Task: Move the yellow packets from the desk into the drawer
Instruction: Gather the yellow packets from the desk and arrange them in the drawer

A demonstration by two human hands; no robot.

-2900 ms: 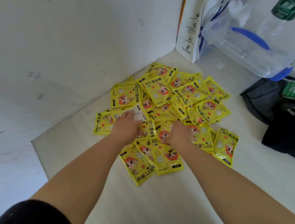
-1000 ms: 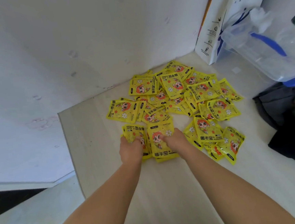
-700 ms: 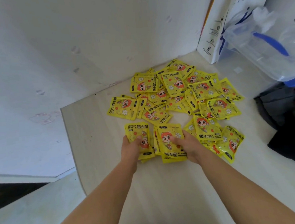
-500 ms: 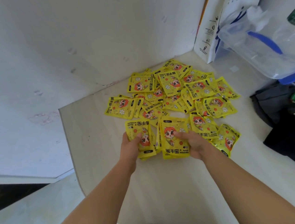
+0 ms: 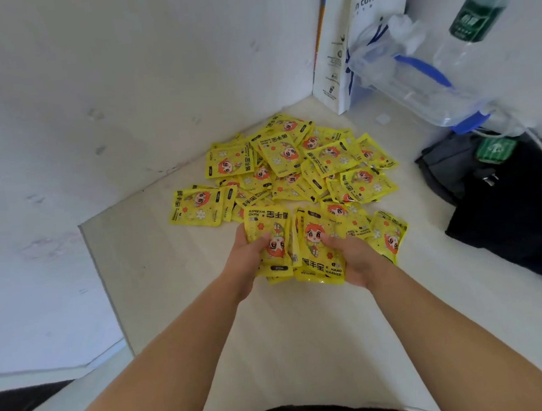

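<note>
Progress: early, in my judgement. Left hand [image 5: 244, 256] grips a stack of yellow packets [image 5: 270, 235], thumb across the top. Right hand [image 5: 353, 257] grips a second stack [image 5: 319, 253] just beside it, both low over the desk [image 5: 171, 279]. The heap [image 5: 295, 167] behind and to the right is not yet moved. Drawer not in view. Packets are flat and glossy, printed with a red-haired cartoon figure.

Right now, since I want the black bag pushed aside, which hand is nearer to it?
Right. The right hand grips yellow packets left of the black bag, not touching it. The left hand grips more packets farther left, beyond the right hand.
</note>
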